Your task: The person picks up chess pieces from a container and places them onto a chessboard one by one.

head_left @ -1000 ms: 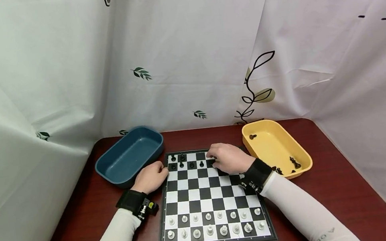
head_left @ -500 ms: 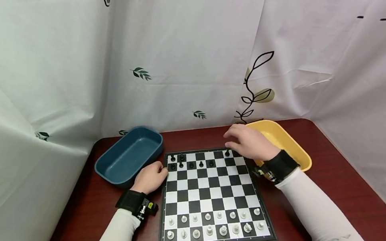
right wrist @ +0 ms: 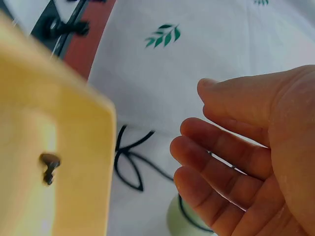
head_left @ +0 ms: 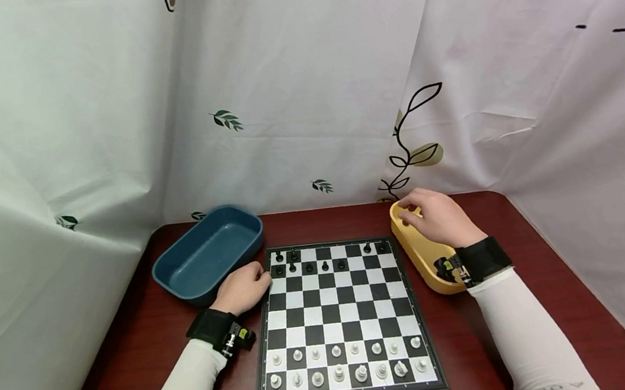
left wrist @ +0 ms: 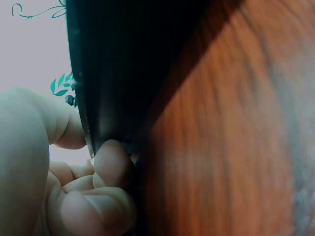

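A chessboard (head_left: 338, 312) lies on the dark red table. Several black pieces (head_left: 309, 265) stand on its far two rows, and two more black pieces (head_left: 373, 247) stand at the far right. White pieces (head_left: 345, 361) fill the near two rows. My left hand (head_left: 244, 286) is curled against the board's left edge (left wrist: 91, 142), with thumb and finger pinching it. My right hand (head_left: 411, 212) hovers over the far end of the yellow tray (head_left: 413, 251). Its fingers (right wrist: 206, 147) are relaxed and hold nothing. A black pawn (right wrist: 49, 167) lies in the tray beneath it.
A blue tray (head_left: 208, 250) sits at the table's far left, just beyond my left hand. White sheets printed with leaves hang close behind and along both sides of the table. Bare tabletop (head_left: 526, 221) shows to the right of the yellow tray.
My right hand has left the board's far rows and moved right and away, over the yellow tray. Black pieces at the far right now show. The left hand has stayed put.
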The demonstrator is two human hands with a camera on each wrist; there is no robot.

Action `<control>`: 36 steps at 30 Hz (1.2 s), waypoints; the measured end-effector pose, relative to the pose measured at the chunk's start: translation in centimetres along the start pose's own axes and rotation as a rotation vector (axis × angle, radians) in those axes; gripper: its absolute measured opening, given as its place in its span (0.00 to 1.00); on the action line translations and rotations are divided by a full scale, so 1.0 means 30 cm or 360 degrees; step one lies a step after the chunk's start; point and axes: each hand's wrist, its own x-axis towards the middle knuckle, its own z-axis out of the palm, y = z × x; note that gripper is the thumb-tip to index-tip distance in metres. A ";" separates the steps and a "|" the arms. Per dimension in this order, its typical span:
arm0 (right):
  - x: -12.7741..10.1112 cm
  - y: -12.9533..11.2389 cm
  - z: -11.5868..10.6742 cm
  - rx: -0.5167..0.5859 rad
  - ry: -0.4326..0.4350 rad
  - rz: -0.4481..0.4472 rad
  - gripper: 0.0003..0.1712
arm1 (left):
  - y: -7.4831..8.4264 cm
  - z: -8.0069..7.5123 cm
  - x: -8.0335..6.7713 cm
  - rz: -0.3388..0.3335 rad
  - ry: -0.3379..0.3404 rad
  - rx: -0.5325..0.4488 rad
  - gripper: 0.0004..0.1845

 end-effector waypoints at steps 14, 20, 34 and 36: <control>-0.034 0.140 0.046 -0.0051 -0.0118 0.0116 0.17 | -0.006 0.001 0.000 0.0003 0.0001 0.0000 0.15; -0.034 0.179 0.082 -0.0039 -0.0157 0.0053 0.19 | -0.005 0.001 -0.003 -0.0001 -0.0001 -0.0005 0.15; -0.017 0.200 0.118 -0.0120 -0.0397 -0.0043 0.25 | 0.000 -0.003 -0.005 -0.0006 0.0004 -0.0002 0.16; -0.011 0.199 0.113 -0.0151 -0.0413 -0.0070 0.25 | -0.001 -0.002 -0.004 -0.0005 0.0003 -0.0001 0.15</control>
